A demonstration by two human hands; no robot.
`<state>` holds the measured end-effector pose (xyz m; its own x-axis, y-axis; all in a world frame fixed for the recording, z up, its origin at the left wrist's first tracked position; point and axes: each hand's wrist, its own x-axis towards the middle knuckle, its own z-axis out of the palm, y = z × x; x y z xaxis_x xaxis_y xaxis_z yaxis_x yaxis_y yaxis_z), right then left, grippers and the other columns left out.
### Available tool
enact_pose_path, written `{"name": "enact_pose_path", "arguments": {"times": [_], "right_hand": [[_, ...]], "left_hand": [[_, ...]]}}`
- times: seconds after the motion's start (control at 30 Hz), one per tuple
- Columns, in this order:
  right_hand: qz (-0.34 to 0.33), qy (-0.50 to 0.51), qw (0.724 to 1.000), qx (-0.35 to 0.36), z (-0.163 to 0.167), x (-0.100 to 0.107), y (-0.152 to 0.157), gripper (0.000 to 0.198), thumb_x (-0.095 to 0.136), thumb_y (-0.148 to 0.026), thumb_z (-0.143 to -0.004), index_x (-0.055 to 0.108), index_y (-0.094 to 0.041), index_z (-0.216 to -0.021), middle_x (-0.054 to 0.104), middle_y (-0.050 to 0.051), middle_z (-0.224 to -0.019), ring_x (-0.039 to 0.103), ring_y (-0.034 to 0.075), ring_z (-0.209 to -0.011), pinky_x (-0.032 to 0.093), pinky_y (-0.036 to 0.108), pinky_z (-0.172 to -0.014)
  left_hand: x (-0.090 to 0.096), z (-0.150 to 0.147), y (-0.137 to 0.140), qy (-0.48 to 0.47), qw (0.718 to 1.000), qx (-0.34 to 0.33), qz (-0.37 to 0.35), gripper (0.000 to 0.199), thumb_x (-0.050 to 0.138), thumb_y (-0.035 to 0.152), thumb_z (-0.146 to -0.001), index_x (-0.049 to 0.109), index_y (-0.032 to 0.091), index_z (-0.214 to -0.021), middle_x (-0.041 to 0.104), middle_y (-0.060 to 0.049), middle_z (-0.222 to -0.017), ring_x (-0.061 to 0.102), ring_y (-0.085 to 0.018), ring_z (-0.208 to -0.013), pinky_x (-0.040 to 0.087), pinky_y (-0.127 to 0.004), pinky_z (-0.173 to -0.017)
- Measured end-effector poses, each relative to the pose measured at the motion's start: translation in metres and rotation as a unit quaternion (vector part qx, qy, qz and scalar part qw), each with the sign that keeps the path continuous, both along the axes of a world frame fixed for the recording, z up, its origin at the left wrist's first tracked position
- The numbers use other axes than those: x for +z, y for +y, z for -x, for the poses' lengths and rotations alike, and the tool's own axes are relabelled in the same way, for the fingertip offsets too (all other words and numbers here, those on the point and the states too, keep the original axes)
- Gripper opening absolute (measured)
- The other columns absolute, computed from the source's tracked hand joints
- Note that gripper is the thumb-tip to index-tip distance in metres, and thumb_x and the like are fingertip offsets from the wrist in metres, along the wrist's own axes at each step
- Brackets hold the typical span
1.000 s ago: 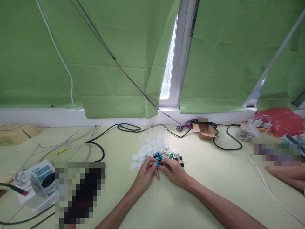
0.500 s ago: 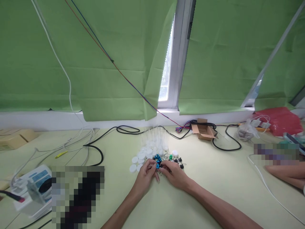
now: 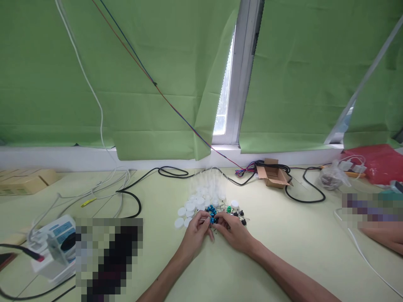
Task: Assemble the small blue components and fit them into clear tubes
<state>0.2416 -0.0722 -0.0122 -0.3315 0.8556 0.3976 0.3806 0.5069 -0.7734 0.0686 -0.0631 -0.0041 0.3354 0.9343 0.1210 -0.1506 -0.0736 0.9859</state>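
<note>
My left hand (image 3: pixel 198 231) and my right hand (image 3: pixel 233 232) meet low over the table, thumbs and fingertips pinched around a small shiny blue piece (image 3: pixel 213 219). A thin silvery pin shows at the left fingers, and something dark is at the right fingertips; the exact shape is too small to tell. Just beyond the fingers lie more blue pieces (image 3: pixel 210 208). A green piece (image 3: pixel 228 208) and several black ones (image 3: pixel 242 213) with thin metal pins are by the right hand. White round caps (image 3: pixel 179 223) spread past the left hand, with clear tubes (image 3: pixel 206 182) behind them.
Toward the wall stands an open cardboard box (image 3: pixel 273 176), with black cable (image 3: pixel 173 172) running along the table. A white power strip (image 3: pixel 52 247) is at left. A red bag (image 3: pixel 373 163) and another person's arm (image 3: pixel 384 239) are at right.
The whole view has shifted slightly, so things appear a little farther right. Both hands keep their pinch on the small blue piece with hardly any visible movement.
</note>
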Motion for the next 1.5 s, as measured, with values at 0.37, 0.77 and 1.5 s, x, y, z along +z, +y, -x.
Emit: {"name": "enact_pose_path", "arguments": {"times": [0.37, 0.77, 1.5], "right_hand": [[0.002, 0.006, 1.000, 0.000, -0.0010, -0.0012, -0.0002, 0.012, 0.051, -0.029, -0.094, 0.056, -0.019, -0.097, 0.061, 0.001, -0.077, 0.057, 0.016, -0.071, 0.045, 0.026, -0.067], [0.005, 0.011, 1.000, 0.000, -0.0007, -0.0038, 0.0009, 0.017, 0.053, -0.030, -0.093, 0.052, -0.019, -0.104, 0.058, 0.000, -0.075, 0.054, 0.015, -0.067, 0.044, 0.025, -0.062], [0.008, -0.003, 1.000, -0.001, -0.0009, 0.0011, 0.0004, 0.010, 0.050, -0.027, -0.094, 0.055, -0.019, -0.093, 0.060, 0.000, -0.076, 0.056, 0.015, -0.070, 0.044, 0.026, -0.067]], "left_hand": [[0.0031, -0.0005, -0.0010, 0.007, 1.000, 0.009, 0.003, 0.027, 0.060, 0.045, -0.084, 0.055, 0.019, -0.089, 0.056, 0.004, -0.067, 0.059, -0.011, -0.046, 0.047, -0.025, -0.052], [0.0021, -0.0010, 0.0001, 0.008, 1.000, 0.009, 0.003, 0.027, 0.059, 0.045, -0.084, 0.055, 0.019, -0.090, 0.056, 0.004, -0.069, 0.059, -0.011, -0.046, 0.047, -0.025, -0.051], [-0.0009, 0.0000, 0.0007, 0.009, 1.000, 0.005, -0.009, 0.026, 0.058, 0.045, -0.086, 0.055, 0.019, -0.090, 0.056, 0.003, -0.072, 0.059, -0.010, -0.045, 0.047, -0.025, -0.051]]}}
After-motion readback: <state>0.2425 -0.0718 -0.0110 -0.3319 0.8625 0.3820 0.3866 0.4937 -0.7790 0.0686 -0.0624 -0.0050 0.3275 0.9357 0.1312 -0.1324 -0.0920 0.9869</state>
